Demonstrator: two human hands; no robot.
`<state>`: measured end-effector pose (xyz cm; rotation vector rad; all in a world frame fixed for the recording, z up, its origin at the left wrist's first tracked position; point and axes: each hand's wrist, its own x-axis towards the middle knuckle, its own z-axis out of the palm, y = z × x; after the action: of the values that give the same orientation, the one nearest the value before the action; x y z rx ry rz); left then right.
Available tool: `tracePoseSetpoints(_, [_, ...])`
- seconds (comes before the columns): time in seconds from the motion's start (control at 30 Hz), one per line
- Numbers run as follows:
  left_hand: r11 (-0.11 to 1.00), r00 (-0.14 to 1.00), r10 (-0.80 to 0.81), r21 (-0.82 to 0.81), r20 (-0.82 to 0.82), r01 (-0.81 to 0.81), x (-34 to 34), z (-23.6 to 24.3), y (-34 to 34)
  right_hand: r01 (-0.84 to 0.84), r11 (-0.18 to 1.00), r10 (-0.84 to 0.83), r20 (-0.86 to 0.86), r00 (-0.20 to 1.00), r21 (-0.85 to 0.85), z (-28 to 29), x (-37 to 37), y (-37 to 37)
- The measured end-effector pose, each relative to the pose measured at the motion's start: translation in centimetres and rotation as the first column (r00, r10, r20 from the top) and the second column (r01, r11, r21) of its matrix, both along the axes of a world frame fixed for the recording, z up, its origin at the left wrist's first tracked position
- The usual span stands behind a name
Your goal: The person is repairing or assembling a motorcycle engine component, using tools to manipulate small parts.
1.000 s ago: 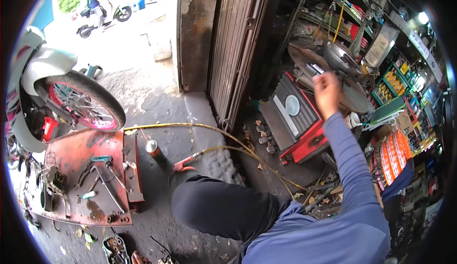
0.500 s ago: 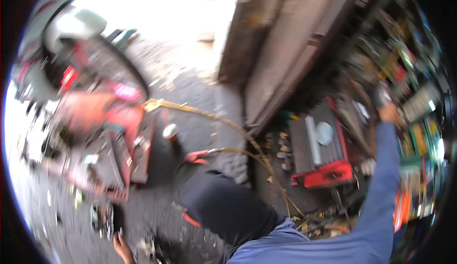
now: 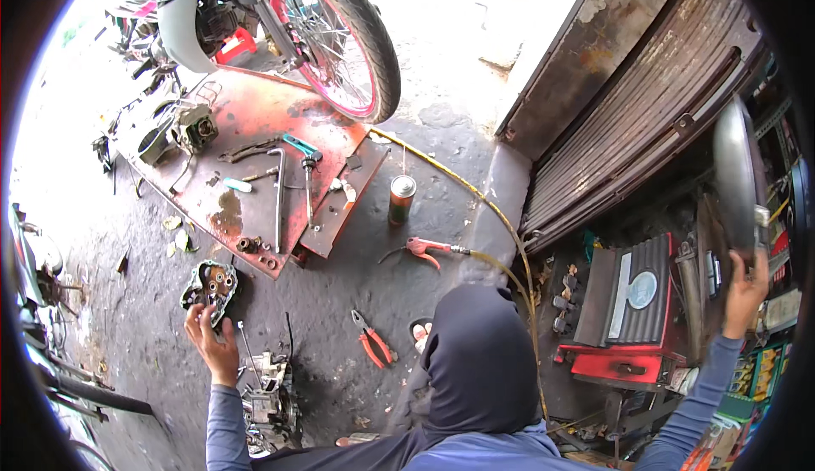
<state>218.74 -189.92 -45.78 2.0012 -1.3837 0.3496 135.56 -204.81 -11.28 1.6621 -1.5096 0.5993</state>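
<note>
My right hand (image 3: 744,280) grips a round metal pan (image 3: 735,174), held on edge at the far right, with its fingers closed at the lower rim. My left hand (image 3: 208,335) is open, fingers apart and loosely bent, just at a metal engine casing (image 3: 218,286) on the floor; whether it touches it is hard to tell. Below lies a partly dismantled engine (image 3: 272,386). Red-handled pliers (image 3: 371,339) lie between the engine and my dark-clad knee (image 3: 475,352). A red air blow gun (image 3: 429,250) on a yellow hose lies above the knee, near a spray can (image 3: 401,199).
A red metal platform (image 3: 255,114) holds tools and parts at the upper left, beside a motorbike's front wheel (image 3: 373,55). A red toolbox (image 3: 624,301) stands at the right, below a rusty folding shutter (image 3: 637,123). More motorbike parts (image 3: 85,394) line the left edge.
My view has swung down and right. The pan has come off the cluttered rack in my right hand, now upright. My left hand has risen from the lower edge to the casing.
</note>
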Motion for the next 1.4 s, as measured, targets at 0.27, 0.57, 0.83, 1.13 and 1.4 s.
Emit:
tracePoseSetpoints(0.27, [0.947,0.967,-0.253,0.209,0.019,0.244,-6.9,3.0,1.4,-0.467,0.862,0.440,0.163,0.883,0.197,-25.4,21.1,-11.4])
tracePoseSetpoints(0.57, [0.924,0.997,-0.075,0.375,-0.015,0.075,-11.6,0.2,5.1,-0.650,0.562,0.609,0.275,0.744,0.512,-49.5,26.0,-22.3])
tracePoseSetpoints(0.83, [0.799,0.965,0.112,0.599,-0.239,0.055,-17.9,-0.5,5.1,-0.559,0.461,0.405,0.397,0.824,0.689,-52.8,29.0,-23.0])
tracePoseSetpoints(1.13, [0.723,0.887,0.108,0.648,-0.449,0.240,-20.2,-2.0,3.5,-0.493,0.330,0.654,0.181,0.734,0.805,-50.4,31.3,-31.9])
tracePoseSetpoints(1.4, [0.667,0.851,0.158,0.690,-0.500,0.282,-20.2,-2.1,4.0,-0.688,0.381,0.280,0.632,0.723,0.618,-51.3,29.7,-38.5])
